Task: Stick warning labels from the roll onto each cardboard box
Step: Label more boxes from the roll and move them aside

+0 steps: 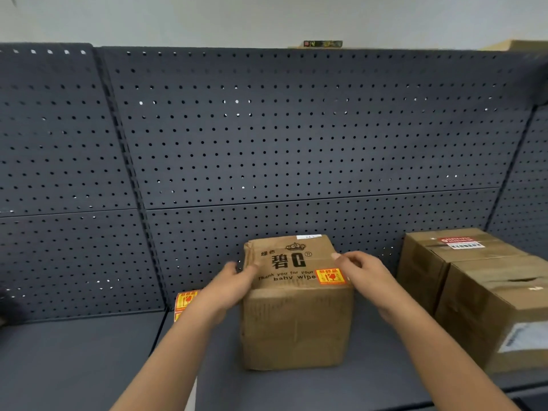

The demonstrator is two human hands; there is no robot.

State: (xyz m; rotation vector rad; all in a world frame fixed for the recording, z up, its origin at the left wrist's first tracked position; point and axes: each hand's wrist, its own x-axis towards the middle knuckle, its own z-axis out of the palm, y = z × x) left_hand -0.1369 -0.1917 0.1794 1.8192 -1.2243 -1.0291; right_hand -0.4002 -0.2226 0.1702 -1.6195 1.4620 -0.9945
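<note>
A brown cardboard box (296, 324) printed with "baby wipe" stands on the dark shelf in the middle. An orange and yellow warning label (330, 275) is stuck on its top near the right front corner. My left hand (234, 284) grips the box's upper left edge. My right hand (364, 269) rests on the top right edge, fingers over the top beside the label. The label roll (185, 301) lies on the shelf behind my left forearm, partly hidden.
Two larger cardboard boxes (486, 295) stand side by side at the right on the shelf (89, 366); the far one carries red and white stickers. A dark pegboard wall (267, 137) backs the shelf. A dark object shows at the far left edge.
</note>
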